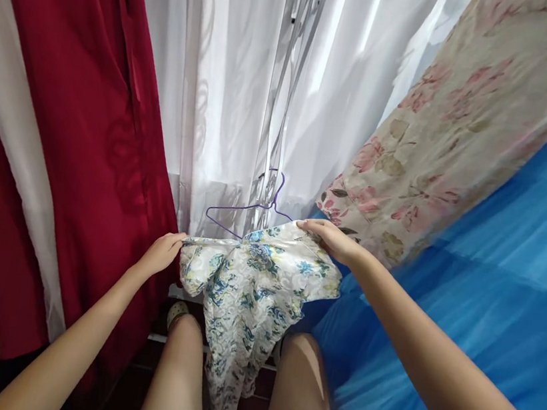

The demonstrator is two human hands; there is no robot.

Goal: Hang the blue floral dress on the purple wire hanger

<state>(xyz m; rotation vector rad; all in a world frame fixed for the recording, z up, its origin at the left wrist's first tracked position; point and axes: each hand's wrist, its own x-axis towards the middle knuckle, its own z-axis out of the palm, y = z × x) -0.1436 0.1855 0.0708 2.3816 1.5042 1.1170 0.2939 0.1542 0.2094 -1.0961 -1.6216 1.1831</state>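
A white blouse with blue and yellow flowers hangs stretched between my two hands, its lower end drooping between my knees. My left hand pinches its left upper edge near the sleeve. At the opposite shoulder, my right hand grips the cloth between thumb and fingers. A thin purple hanger shows just behind the blouse, its hook up by some white straps. Part of the hanger's right side is hidden behind the cloth, so I cannot tell whether it sits inside the garment.
White curtains hang straight ahead, with long white straps in front. A red dress hangs on the left. To the right hang a beige floral cloth and a blue tulle skirt. My legs are below.
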